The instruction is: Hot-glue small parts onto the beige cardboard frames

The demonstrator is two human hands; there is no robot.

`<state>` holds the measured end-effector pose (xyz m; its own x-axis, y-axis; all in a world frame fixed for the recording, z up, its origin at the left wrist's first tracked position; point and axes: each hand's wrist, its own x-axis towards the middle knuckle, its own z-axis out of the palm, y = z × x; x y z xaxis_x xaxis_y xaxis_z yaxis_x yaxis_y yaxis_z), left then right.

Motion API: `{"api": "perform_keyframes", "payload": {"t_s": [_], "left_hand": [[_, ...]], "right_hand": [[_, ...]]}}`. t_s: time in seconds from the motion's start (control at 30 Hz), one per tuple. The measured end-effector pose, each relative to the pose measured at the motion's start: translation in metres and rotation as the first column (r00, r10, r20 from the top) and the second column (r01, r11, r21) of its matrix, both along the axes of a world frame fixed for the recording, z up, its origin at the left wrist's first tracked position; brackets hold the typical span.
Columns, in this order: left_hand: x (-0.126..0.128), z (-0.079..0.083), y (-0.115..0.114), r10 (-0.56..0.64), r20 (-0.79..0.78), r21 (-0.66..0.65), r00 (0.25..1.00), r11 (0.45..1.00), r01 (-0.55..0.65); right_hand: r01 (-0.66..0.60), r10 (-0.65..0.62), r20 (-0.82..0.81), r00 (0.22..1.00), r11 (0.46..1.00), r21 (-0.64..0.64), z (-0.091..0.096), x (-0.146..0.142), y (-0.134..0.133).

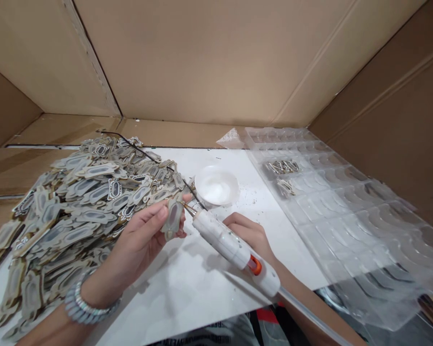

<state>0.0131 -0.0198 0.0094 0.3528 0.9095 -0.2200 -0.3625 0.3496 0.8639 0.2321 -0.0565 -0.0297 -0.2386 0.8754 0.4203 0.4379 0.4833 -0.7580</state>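
Plaque (173, 218) well apart from tray (341, 211) edge

At lower centre, a white glue gun (234, 247) hides part of the right hand (254, 235); its translucent rear stick (310, 311) leaves by the bottom edge, which also crops the lettered clothing (216, 334). Right of centre, silvery pieces (286, 166) are too small to identify.

Plate (173, 218): translucent grey, darker centre, near upright. Tool (223, 240): white, cylindrical, orange-marked, slanting; thin tip at plate's upper right edge, contact unclear.
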Motion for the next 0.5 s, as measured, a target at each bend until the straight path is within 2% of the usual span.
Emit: {"api": "perform_keyframes", "payload": {"t_s": [0.2,0.33,0.43,0.5], "left_hand": [[-0.002,-0.005,0.001,-0.006,-0.071,0.058,0.997,0.998,0.010],[-0.005,-0.012,0.002,-0.062,-0.161,0.139,0.985,0.987,0.085],[-0.009,-0.013,0.005,-0.053,-0.293,0.240,0.955,0.962,0.127],[-0.014,-0.010,0.009,0.042,-0.420,0.379,0.906,0.916,0.134]], "right_hand": [[0.015,-0.016,-0.026,1.000,0.998,-0.061,0.005,0.001,-0.002],[0.053,-0.056,-0.048,0.997,0.996,-0.065,0.003,0.001,-0.002],[0.168,-0.172,-0.111,0.979,0.985,-0.041,0.002,0.002,-0.002],[0.283,-0.287,-0.149,0.946,0.958,-0.046,0.003,0.001,-0.001]]}}
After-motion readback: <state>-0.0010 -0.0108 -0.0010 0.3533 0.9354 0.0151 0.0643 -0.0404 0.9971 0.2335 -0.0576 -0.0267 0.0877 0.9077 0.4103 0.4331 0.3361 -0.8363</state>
